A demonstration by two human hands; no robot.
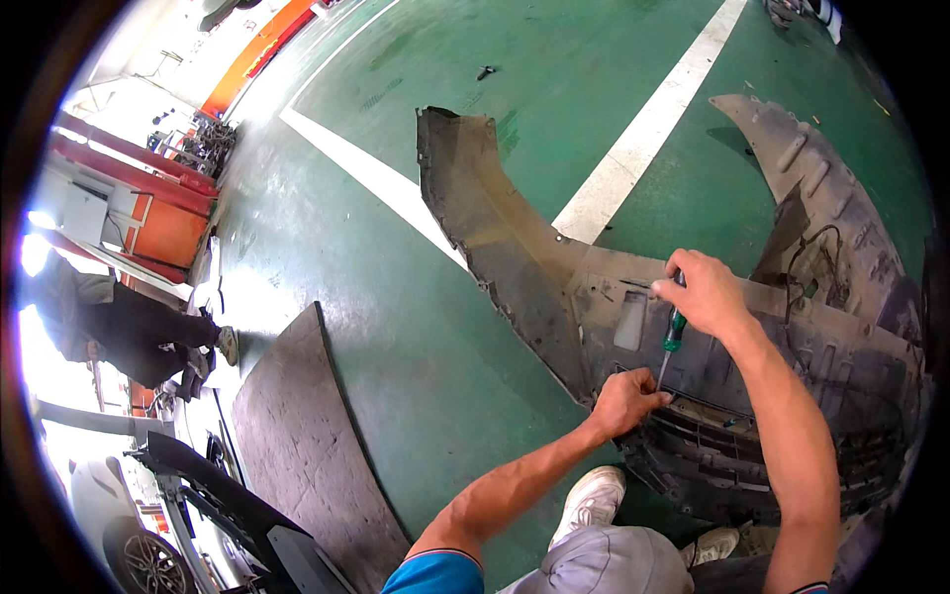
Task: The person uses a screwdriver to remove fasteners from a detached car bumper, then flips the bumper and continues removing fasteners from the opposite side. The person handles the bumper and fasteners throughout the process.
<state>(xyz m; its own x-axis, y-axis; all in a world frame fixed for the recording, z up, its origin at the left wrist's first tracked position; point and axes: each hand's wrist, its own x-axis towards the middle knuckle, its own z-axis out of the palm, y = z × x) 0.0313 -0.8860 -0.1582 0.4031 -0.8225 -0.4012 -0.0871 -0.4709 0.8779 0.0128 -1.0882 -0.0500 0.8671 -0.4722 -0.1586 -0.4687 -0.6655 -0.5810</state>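
A dirty dark car bumper cover (510,252) lies on the floor in front of me, its inner side facing up. My right hand (708,295) is closed round the green and black handle of a screwdriver (674,333). The screwdriver points down, its tip at the edge of the bumper's slatted grille (722,465). Beside that tip, my left hand (629,402) is closed with its fingers curled at the bumper; what they pinch, if anything, is hidden. A thin dark piece (635,284) sticks out to the left of my right fingers.
Loose wiring (826,262) lies on the bumper's right part. A large dark flat panel (307,445) rests on the green floor at left, near a black car part (228,505). Another person (129,327) stands far left. A small dark object (485,73) lies farther off.
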